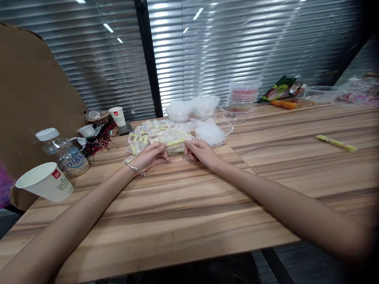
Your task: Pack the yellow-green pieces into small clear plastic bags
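Observation:
My left hand [153, 155], with a silver bracelet on its wrist, pinches one end of a thin yellow strip in clear plastic [176, 144]. The other end is between the thumb and fingers of my right hand [199, 152]. The strip is stretched level between both hands, just above the table. Behind it lies a heap of clear plastic packets with yellow pieces [143, 133]. Just beyond my right hand stands a clear bowl [229, 132] with a white, translucent filling.
Two more white-filled bowls [179, 111] and stacked clear tubs [244, 91] stand at the back. A yellow stick [337, 143] lies at right. Left are a paper cup [45, 181], a plastic bottle [74, 160], another paper cup [117, 116] and dark red wires [98, 144].

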A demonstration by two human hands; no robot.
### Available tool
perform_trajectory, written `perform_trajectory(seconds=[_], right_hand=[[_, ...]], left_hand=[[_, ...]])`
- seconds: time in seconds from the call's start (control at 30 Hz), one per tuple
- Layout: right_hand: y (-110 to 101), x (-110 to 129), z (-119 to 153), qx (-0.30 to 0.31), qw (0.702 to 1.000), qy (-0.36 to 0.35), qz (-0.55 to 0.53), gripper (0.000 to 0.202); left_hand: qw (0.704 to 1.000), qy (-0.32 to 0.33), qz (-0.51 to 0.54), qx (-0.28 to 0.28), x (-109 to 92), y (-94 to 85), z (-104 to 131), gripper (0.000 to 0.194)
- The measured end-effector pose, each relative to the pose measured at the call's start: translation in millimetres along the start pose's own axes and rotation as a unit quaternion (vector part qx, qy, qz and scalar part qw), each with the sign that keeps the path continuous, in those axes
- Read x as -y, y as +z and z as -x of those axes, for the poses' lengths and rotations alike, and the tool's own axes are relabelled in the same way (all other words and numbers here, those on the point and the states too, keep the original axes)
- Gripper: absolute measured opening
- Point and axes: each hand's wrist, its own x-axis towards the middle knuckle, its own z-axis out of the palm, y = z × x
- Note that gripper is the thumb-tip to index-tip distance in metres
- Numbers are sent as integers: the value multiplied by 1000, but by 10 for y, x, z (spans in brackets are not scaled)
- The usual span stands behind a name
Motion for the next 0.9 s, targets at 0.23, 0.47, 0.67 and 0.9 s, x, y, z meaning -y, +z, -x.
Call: perform_trajectory(seconds=[0.23, 0.47, 0.67, 0.9], right_hand=[[-7, -12, -13, -15, 1000, -8, 23, 47], [-9, -9, -11, -8, 1000, -16, 20, 49], [-3, -16, -15, -6, 1000, -16, 7, 51], [0, -16, -10, 10, 1000, -19, 1, 49]], left_hand=[[1000, -1, 0, -2, 7, -11, -9, 28], [1000, 2, -2, 2, 22, -15, -13, 26], [1000, 1, -3, -1, 20, -15, -19, 27], [1000, -1, -2, -9, 10, 3, -12, 28]])
